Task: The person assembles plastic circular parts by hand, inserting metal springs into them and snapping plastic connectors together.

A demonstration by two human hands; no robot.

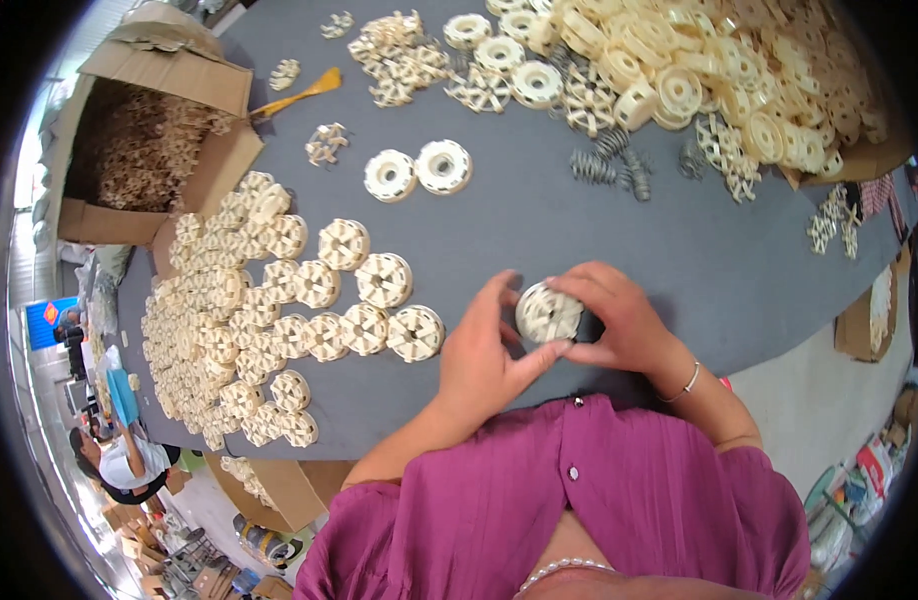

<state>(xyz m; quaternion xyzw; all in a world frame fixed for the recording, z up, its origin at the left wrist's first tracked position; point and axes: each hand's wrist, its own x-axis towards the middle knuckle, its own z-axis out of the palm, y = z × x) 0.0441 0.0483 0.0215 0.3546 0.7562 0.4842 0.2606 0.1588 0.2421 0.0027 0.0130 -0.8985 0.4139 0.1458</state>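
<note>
A round cream plastic wheel-like part (549,312), its upper face set with slatted pieces, is held between my two hands just above the grey table, in front of my chest. My right hand (619,318) grips it from the right, with fingers at the far rim and thumb at the near rim. From the left, my left hand (486,345) curls round it, its thumb against the near edge and its fingers bent beside the left rim. Similar assembled wheels (416,333) lie left of my hands. Two plain white rings (444,167) rest further back.
An open cardboard box (129,150) full of small parts stands at the far left. A large heap of cream rings (679,60) fills the back right. Metal springs (636,173), slatted pieces (399,50) and a yellow tool (309,90) lie on the table (539,220). Another person (129,462) is at the left.
</note>
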